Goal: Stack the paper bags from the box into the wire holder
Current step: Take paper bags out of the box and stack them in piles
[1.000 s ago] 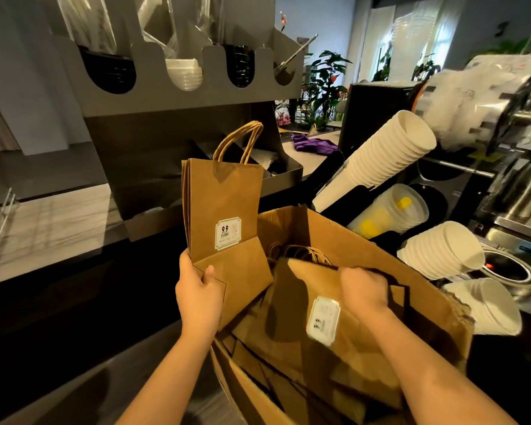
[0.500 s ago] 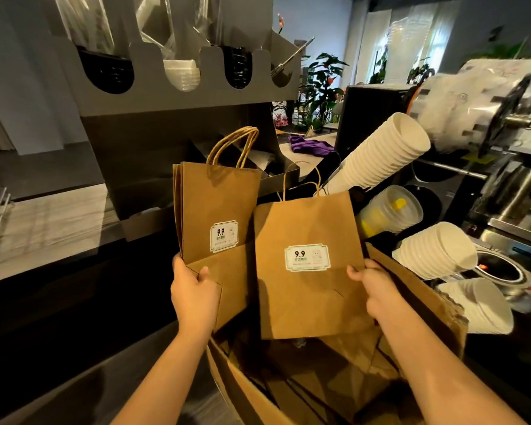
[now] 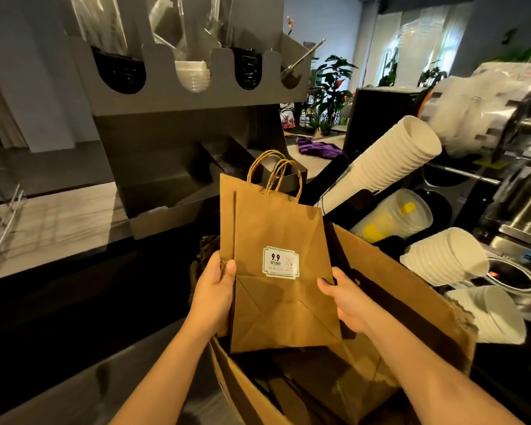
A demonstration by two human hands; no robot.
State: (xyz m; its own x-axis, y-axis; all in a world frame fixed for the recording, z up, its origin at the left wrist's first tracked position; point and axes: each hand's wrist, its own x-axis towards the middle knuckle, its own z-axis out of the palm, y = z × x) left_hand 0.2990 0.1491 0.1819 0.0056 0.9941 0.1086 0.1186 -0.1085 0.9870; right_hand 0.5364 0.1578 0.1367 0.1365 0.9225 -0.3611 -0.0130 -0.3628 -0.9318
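Over the open brown cardboard box [image 3: 396,289], left hand [image 3: 215,289] and right hand [image 3: 347,302] now share one bundle of flat brown kraft paper bags [image 3: 276,228] with twisted paper handles. Half a second ago these were two lots: left hand with its own bags, right hand lifting a single bag clear of the box. Now that bag lies on the front of the bundle, white label sticker [image 3: 280,262] reading 9.9 facing the camera. Left hand grips the bundle's left edge, thumb on front, fingers behind. Right hand pinches the right edge the same way. Edges are not flush: a back bag sticks out higher and to the left, handles fanned. Bundle is upright, held above the box. More folded bags lie dark in the box bottom. Thin metal wire rack [image 3: 10,216] sits on the pale counter far left, well apart from the bundle. It is likely the holder, and I see no bags in it. Judgement: gathering step, one more bag collected. Bundle wants squaring, then another pick or a carry left to the rack. Task looks early.
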